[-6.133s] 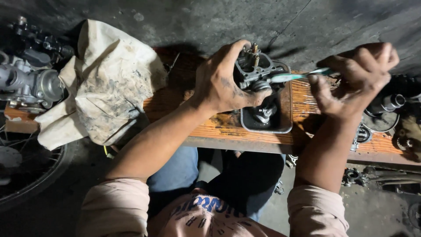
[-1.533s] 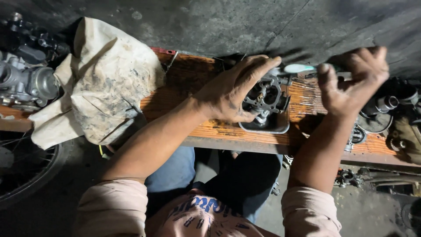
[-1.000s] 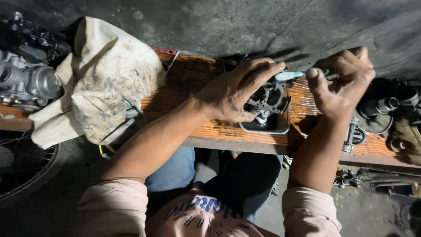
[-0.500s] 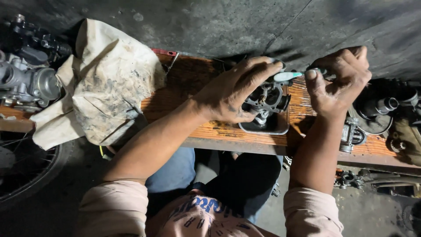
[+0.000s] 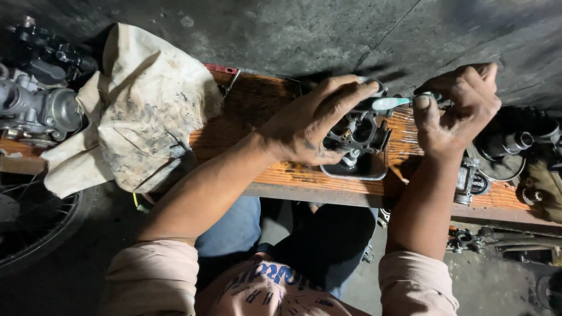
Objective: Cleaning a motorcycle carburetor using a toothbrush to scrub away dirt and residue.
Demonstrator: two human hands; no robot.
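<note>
Carburetor [image 5: 357,131] sits gripped in the left hand [image 5: 310,126] over a tray [image 5: 357,171]; the right hand [image 5: 453,111] pinches a toothbrush [image 5: 391,103].

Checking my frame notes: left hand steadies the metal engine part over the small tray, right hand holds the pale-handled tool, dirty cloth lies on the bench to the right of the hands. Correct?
Not quite. In the head view the dirty cloth lies left of the hands, not right. The left hand, engine part, tray, right hand and tool are as stated.

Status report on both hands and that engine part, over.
Left hand gripping the carburetor over the small tray. Right hand pinching a light-handled tool pointed at it. Nothing between the hands; dirty rag off to the left.
</note>
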